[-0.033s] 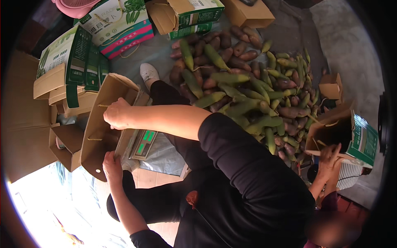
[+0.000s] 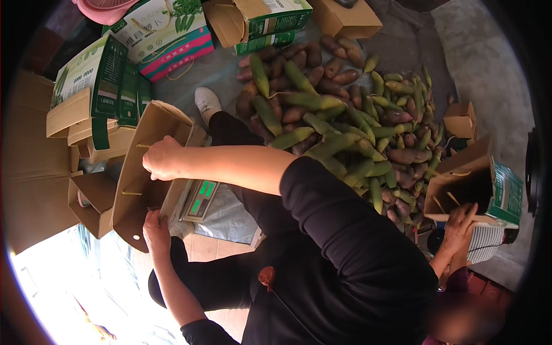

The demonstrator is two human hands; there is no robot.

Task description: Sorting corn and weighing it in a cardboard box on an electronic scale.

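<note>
An open brown cardboard carton (image 2: pixel 127 198) with yellow cord loops on its inner wall stands tilted in front of me, on the left. My left hand (image 2: pixel 156 231) grips the near edge of the carton, its fingers curled over the rim. My right hand (image 2: pixel 162 158) is closed in a fist at the carton's opening, close to the upper cord loop (image 2: pixel 150 146); whatever its fingers hold is hidden. Just right of the carton is a digital scale (image 2: pixel 201 198) with lit green displays, partly covered by the carton.
A large pile of green radishes and reddish-brown roots (image 2: pixel 345 123) lies ahead on the right. Green-and-white printed cartons (image 2: pixel 92 80) stand at the far left, beside a pink basket (image 2: pixel 106 8). On the right, a co-worker's hands (image 2: pixel 457 230) hold another open carton (image 2: pixel 463 184).
My right hand has shifted very slightly left; my left hand stays on the rim. The co-worker's carton has tilted a little and their hand has moved slightly lower.
</note>
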